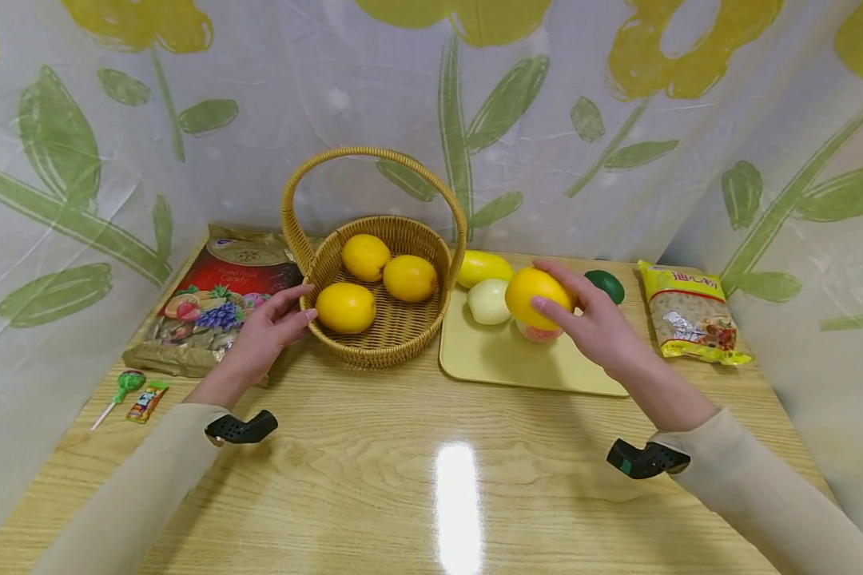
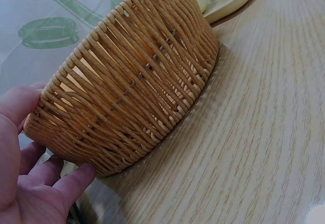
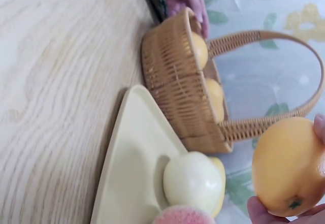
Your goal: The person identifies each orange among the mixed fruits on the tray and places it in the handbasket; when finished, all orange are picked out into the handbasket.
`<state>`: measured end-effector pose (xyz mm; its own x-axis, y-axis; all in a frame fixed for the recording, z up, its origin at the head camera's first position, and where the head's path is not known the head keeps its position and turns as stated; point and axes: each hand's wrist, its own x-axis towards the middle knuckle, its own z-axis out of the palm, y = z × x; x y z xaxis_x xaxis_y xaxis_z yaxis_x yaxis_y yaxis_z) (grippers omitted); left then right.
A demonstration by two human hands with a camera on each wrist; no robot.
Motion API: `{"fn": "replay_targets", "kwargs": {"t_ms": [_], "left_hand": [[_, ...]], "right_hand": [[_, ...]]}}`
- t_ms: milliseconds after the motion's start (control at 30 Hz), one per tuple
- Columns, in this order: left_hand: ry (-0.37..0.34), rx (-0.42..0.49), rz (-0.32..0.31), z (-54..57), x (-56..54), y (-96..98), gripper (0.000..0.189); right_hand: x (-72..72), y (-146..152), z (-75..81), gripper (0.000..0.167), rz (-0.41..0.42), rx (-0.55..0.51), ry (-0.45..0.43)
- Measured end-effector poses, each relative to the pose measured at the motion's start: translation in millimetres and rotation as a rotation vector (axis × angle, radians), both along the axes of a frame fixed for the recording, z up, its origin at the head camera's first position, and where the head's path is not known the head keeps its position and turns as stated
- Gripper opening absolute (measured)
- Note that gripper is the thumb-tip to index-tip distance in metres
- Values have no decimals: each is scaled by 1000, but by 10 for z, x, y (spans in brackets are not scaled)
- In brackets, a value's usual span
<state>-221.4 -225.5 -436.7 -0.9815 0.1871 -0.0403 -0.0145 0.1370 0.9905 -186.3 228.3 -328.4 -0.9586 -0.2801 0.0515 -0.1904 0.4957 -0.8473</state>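
My left hand (image 1: 264, 331) holds the rim of a wicker basket (image 1: 379, 353) at its left side, thumb and fingers about the woven wall (image 2: 132, 82). Three yellow-orange fruits (image 1: 347, 308) lie inside the basket, below its tall arched handle (image 1: 374, 152). Above the pale yellow tray (image 1: 475, 367), my right hand (image 1: 600, 323) grips an orange (image 1: 535, 299), whose small green stem end shows in the right wrist view. A pale round fruit or vegetable (image 1: 489, 302), a long yellow fruit (image 1: 485, 269) and a pinkish fruit (image 3: 184, 216), partly hidden below the orange, are by the tray.
A mixed fruit candy bag (image 1: 219, 307) lies left of the basket. In front of it are a green lollipop (image 1: 128, 383) and a small wrapped candy (image 1: 147, 402). A dark green fruit (image 1: 604, 286) shows behind my right hand; a yellow-topped food packet (image 1: 693, 314) lies farther right.
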Motion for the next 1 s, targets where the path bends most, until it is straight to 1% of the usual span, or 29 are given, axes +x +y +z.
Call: {"fn": "replay_targets", "kwargs": {"t_ms": [167, 333, 500, 600, 867, 1000], "left_hand": [[-1, 5, -2, 1, -3, 7, 62], [2, 5, -1, -1, -5, 7, 62], [5, -1, 5, 0, -5, 5, 62], [4, -2, 7, 2, -5, 8, 62], [0, 3, 4, 10, -4, 10, 62], [0, -1, 3, 16, 3, 10, 62]], "right_hand": [[36, -65, 15, 58, 9, -26, -12], [43, -115, 37, 57, 23, -20, -12], [28, -169, 69, 56, 27, 1, -12], [4, -208, 79, 56, 31, -6, -13], [-46, -364, 92, 54, 48, -86, -84], [-70, -461, 106, 54, 62, -101, -77]]}}
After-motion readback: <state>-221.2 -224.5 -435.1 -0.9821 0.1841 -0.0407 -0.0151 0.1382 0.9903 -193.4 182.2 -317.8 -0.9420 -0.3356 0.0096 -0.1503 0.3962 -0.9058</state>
